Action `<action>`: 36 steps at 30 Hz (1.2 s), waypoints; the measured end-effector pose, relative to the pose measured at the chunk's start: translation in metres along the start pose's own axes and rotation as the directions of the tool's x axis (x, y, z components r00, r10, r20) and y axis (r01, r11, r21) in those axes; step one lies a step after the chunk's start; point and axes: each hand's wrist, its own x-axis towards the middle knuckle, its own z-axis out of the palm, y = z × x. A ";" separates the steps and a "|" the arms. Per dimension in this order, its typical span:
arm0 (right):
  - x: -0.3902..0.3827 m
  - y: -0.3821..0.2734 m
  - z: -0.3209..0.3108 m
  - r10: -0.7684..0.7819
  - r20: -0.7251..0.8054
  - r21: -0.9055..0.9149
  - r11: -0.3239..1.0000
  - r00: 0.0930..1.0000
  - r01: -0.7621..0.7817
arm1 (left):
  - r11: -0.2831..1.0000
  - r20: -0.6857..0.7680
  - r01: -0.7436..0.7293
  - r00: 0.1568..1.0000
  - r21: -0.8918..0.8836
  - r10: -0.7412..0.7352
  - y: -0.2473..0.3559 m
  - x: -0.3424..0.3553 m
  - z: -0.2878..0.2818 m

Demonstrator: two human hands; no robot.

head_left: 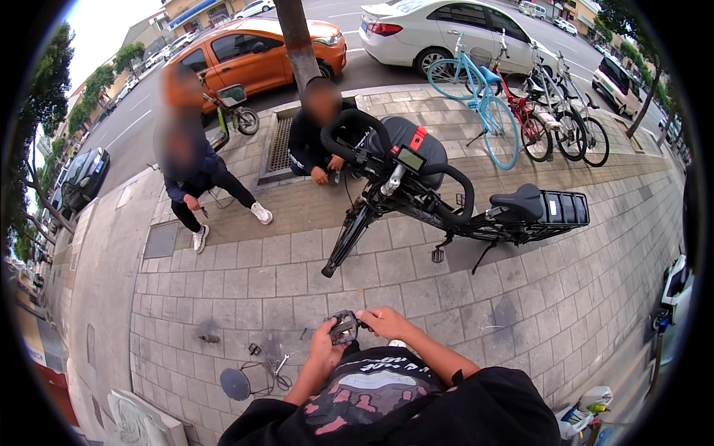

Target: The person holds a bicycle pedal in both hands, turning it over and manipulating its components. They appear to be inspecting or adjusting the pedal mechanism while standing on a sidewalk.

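In front of my chest I hold a black bicycle pedal (343,328) with a caged frame. My left hand (323,346) is closed round its left side. My right hand (386,325) is closed at its right end, fingers pinching a small dark part that looks like the spindle; whether a tool is also there I cannot make out. Beyond my hands a black bicycle (428,208) with wide curved handlebars and a small display stands on its kickstand. Another person (318,126) crouches behind its front end, hands near the front wheel.
On the paving at my left lie a wrench (281,363), a round dark disc (235,384), a cable and a small dark cylinder (210,338). A seated person (190,175) is at the left. Several parked bicycles (498,119) and cars line the road. Bottles (587,412) stand at lower right.
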 end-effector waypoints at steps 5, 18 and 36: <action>0.001 0.000 0.007 -0.181 -0.051 -0.044 0.983 0.982 0.179 | 1.000 -0.024 -0.029 0.999 -0.010 0.029 0.002 -0.008 0.001; -0.005 -0.006 -0.007 0.025 -0.066 -0.115 0.993 0.998 -0.032 | 0.995 -0.013 0.040 0.999 -0.093 -0.042 -0.014 0.010 0.004; 0.010 -0.013 -0.003 0.044 0.034 -0.107 0.993 0.998 -0.040 | 0.993 -0.032 0.008 0.999 -0.118 -0.012 -0.006 0.019 -0.007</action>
